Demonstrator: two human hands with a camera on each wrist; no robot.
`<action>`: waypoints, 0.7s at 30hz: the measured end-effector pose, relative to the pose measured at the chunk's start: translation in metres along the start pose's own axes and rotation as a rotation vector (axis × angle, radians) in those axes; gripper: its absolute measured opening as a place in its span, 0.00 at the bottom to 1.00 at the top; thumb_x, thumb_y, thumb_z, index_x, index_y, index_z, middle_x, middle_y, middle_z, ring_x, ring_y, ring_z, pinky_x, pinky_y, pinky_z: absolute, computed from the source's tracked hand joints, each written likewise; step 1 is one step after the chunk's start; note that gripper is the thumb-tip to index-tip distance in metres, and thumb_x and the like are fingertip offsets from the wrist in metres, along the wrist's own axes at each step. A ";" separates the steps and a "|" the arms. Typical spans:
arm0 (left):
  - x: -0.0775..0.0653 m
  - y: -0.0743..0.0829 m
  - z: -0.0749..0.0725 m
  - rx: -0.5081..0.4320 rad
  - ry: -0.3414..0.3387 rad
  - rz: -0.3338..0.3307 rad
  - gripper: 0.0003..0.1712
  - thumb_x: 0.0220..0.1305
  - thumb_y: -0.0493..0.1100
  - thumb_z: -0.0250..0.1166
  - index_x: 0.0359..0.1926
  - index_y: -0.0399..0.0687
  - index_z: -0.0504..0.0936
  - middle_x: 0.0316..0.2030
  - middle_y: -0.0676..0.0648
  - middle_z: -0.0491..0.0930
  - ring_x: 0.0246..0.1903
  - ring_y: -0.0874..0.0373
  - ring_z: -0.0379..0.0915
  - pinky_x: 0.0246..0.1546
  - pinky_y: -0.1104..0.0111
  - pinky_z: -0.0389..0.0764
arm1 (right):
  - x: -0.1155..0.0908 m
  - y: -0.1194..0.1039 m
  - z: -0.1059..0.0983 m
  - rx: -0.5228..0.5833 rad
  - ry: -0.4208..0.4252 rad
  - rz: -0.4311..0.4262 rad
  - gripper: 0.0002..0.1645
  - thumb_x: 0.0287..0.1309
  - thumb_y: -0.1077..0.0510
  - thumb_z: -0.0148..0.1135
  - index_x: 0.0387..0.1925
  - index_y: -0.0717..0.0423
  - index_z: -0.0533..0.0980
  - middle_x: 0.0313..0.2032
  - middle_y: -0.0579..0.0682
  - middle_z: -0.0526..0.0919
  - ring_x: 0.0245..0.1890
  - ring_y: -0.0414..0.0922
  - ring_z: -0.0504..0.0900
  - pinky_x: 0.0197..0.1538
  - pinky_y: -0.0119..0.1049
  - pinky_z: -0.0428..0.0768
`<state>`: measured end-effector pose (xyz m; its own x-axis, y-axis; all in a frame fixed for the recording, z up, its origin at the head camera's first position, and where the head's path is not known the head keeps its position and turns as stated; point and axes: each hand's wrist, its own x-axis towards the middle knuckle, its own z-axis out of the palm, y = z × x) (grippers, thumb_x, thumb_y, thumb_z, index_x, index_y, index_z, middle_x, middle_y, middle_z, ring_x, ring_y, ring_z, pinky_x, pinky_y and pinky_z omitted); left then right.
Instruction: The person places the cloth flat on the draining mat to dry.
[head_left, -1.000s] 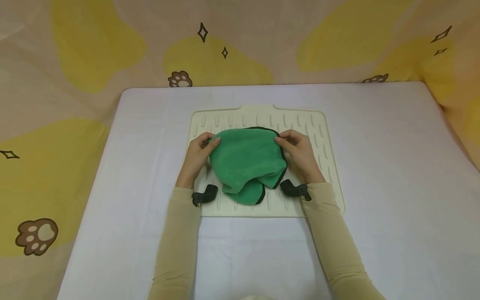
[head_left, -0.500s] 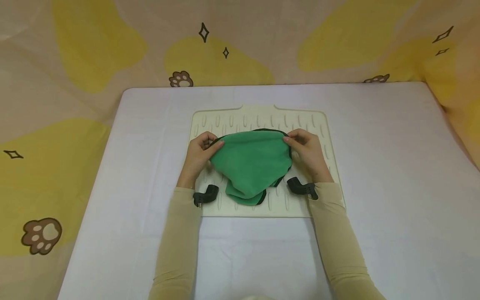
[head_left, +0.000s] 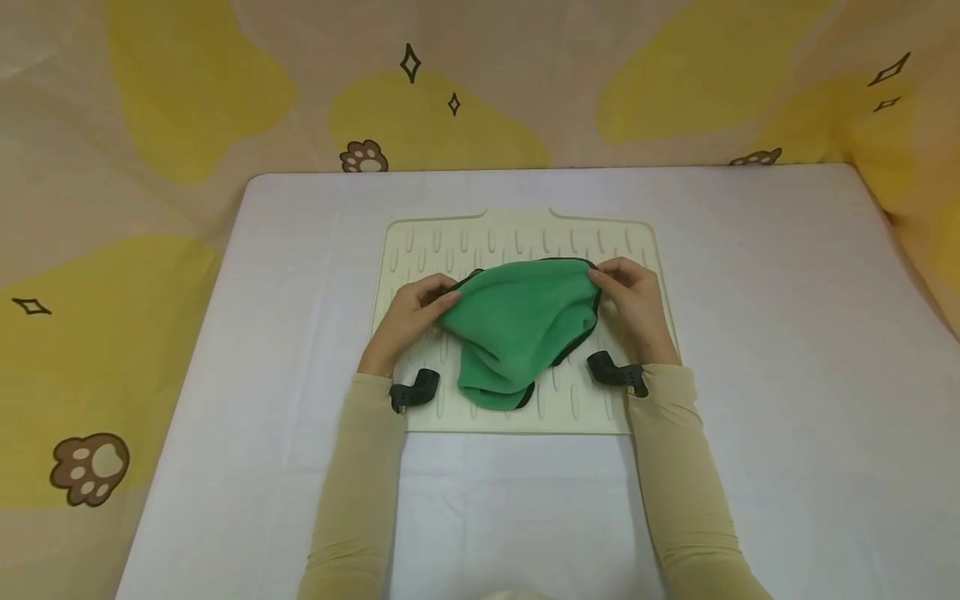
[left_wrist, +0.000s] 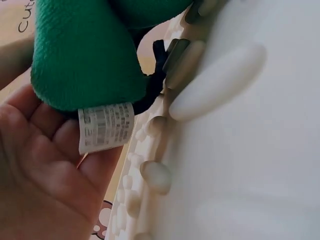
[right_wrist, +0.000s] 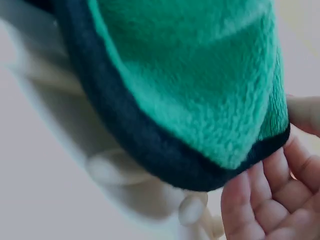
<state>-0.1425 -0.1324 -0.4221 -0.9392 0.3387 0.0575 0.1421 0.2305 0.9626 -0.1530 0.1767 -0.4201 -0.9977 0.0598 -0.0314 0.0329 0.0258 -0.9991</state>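
A green plush cloth (head_left: 517, 317) with black edging is held by its two upper corners over a cream ridged mat (head_left: 420, 242). My left hand (head_left: 411, 321) pinches the left corner between thumb and fingers. In the left wrist view a white printed label (left_wrist: 106, 127) hangs from the cloth beside the palm of the left hand (left_wrist: 50, 165). The right corner is pinched by my right hand (head_left: 637, 304). Black edging (right_wrist: 145, 145) curves down to the fingers of the right hand (right_wrist: 280, 190) in the right wrist view. The cloth's lower part sags in folds close over the mat.
The mat lies on a white-covered table (head_left: 772, 333). A beige and yellow patterned fabric (head_left: 300, 92) rises behind the table and along its sides. Each wrist wears a black camera mount, the left mount (head_left: 416, 390) and right mount (head_left: 615, 372) both near the mat.
Both hands have shifted to the right with the cloth, the right hand farther at first. The cloth's upper edge is drawn straighter, and its lower folds have changed shape.
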 end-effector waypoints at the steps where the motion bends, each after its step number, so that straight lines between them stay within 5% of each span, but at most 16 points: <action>1: 0.000 0.000 0.000 -0.002 0.002 -0.002 0.11 0.68 0.38 0.57 0.45 0.32 0.77 0.43 0.38 0.78 0.42 0.53 0.76 0.46 0.67 0.74 | 0.000 0.000 0.000 0.008 -0.008 0.015 0.05 0.59 0.58 0.64 0.29 0.54 0.79 0.26 0.41 0.77 0.29 0.39 0.71 0.35 0.30 0.69; 10: 0.000 0.002 0.001 0.012 0.026 -0.009 0.10 0.66 0.38 0.59 0.43 0.32 0.78 0.35 0.41 0.80 0.31 0.61 0.77 0.37 0.72 0.74 | -0.002 0.001 0.004 0.066 -0.063 0.067 0.11 0.58 0.53 0.65 0.31 0.59 0.81 0.28 0.45 0.79 0.29 0.38 0.73 0.33 0.27 0.72; 17: 0.000 0.003 0.002 -0.012 0.011 -0.014 0.09 0.65 0.37 0.60 0.41 0.32 0.79 0.33 0.39 0.82 0.31 0.61 0.78 0.36 0.72 0.75 | -0.002 0.000 0.002 -0.147 -0.139 -0.023 0.10 0.58 0.55 0.65 0.31 0.60 0.81 0.24 0.41 0.80 0.30 0.39 0.74 0.35 0.27 0.72; 21: 0.000 0.002 0.002 0.014 0.021 -0.032 0.10 0.66 0.39 0.61 0.42 0.33 0.79 0.34 0.39 0.82 0.31 0.61 0.77 0.36 0.72 0.74 | -0.001 0.002 0.001 -0.108 -0.094 -0.051 0.09 0.58 0.58 0.65 0.30 0.62 0.80 0.21 0.42 0.78 0.24 0.37 0.73 0.29 0.26 0.71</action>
<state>-0.1415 -0.1304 -0.4202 -0.9495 0.3120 0.0327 0.1164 0.2538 0.9602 -0.1524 0.1754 -0.4221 -0.9992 -0.0379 0.0123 -0.0173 0.1342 -0.9908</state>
